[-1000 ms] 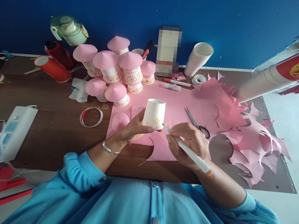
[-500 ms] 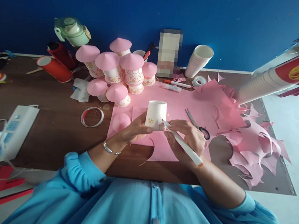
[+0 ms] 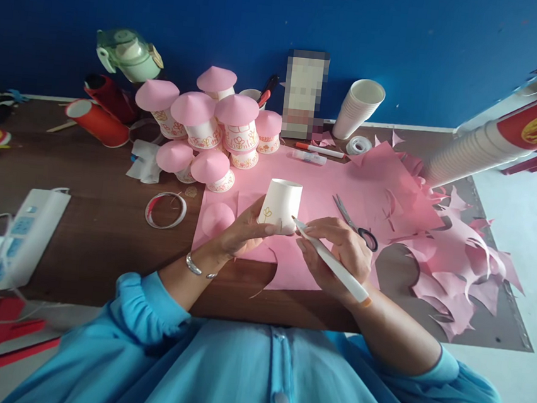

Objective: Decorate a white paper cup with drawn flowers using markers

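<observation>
A white paper cup (image 3: pixel 282 198), tilted and upside down, is gripped in my left hand (image 3: pixel 246 231) over pink paper. A yellow-brown flower is drawn low on its left side, with a short line to the right of it. My right hand (image 3: pixel 342 253) holds a white marker (image 3: pixel 333 263) with an orange end, its tip at the cup's lower right edge; I cannot tell whether it touches. To the left stand several decorated cups with pink paper cone tops (image 3: pixel 194 109). One loose pink cone (image 3: pixel 218 220) lies beside my left wrist.
Scissors (image 3: pixel 354 222) lie right of my hands, with pink paper scraps (image 3: pixel 461 271) beyond. Stacked white cups (image 3: pixel 359 109), a tape roll (image 3: pixel 359 145) and another marker (image 3: pixel 319 150) are at the back. A tape ring (image 3: pixel 166 210) and a power strip (image 3: pixel 32 236) are left.
The cup has turned and tilted slightly in my left hand, its flower shifting left. My right hand and the marker have moved a little to the right.
</observation>
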{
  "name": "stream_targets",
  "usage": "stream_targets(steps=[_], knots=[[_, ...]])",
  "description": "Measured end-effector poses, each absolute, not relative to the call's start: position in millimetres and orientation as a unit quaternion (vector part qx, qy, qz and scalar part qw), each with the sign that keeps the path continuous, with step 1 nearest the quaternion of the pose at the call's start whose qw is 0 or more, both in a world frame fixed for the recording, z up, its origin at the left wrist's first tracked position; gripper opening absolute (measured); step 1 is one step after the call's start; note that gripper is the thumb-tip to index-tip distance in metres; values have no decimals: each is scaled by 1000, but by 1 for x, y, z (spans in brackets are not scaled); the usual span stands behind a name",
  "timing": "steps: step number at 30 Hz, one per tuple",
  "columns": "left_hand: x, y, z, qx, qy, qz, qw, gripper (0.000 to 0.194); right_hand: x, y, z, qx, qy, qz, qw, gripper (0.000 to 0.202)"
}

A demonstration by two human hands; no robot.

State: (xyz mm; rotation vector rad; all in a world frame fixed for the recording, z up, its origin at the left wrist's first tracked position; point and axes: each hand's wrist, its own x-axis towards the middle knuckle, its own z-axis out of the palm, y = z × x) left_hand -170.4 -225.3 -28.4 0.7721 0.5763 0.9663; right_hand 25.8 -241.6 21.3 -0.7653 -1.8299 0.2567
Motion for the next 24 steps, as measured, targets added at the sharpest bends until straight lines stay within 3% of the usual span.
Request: stream_targets(steps=[18,24], knots=[[-171,-225,-26,293,267,452,799,67,25,-238,25,-303,-783,87,536,22],[-171,-224,-21,281,243,431,822,47,23,-239,21,-296,-787,99,532,21]])
